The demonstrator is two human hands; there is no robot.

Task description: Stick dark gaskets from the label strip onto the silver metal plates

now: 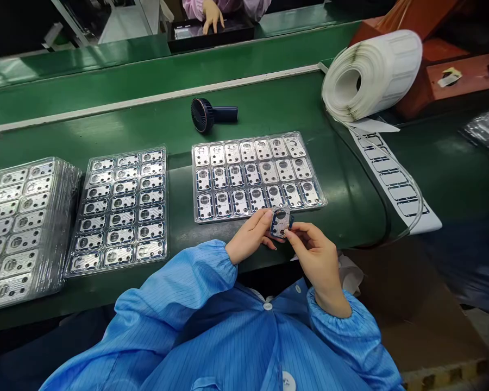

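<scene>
Between my two hands, just over the near edge of a clear plastic tray [261,176], is a small silvery metal plate [281,221] with a round opening and a dark blue edge. My left hand [252,234] grips its left side with thumb and fingers. At its lower right, my right hand [312,247] pinches the blue edging, which looks like an adhesive strip. Rows of similar plates lie in the tray; some in the lower rows have dark blue outlines, while those in the top row look plain silver.
To the left lie another filled tray [124,209] and a tall stack of trays [20,233]. A handheld fan [214,115] sits behind. At right, a label roll [372,76] trails a backing strip [397,182] beside a dark cable. Across the bench, another person's hand [212,16] touches a black tray.
</scene>
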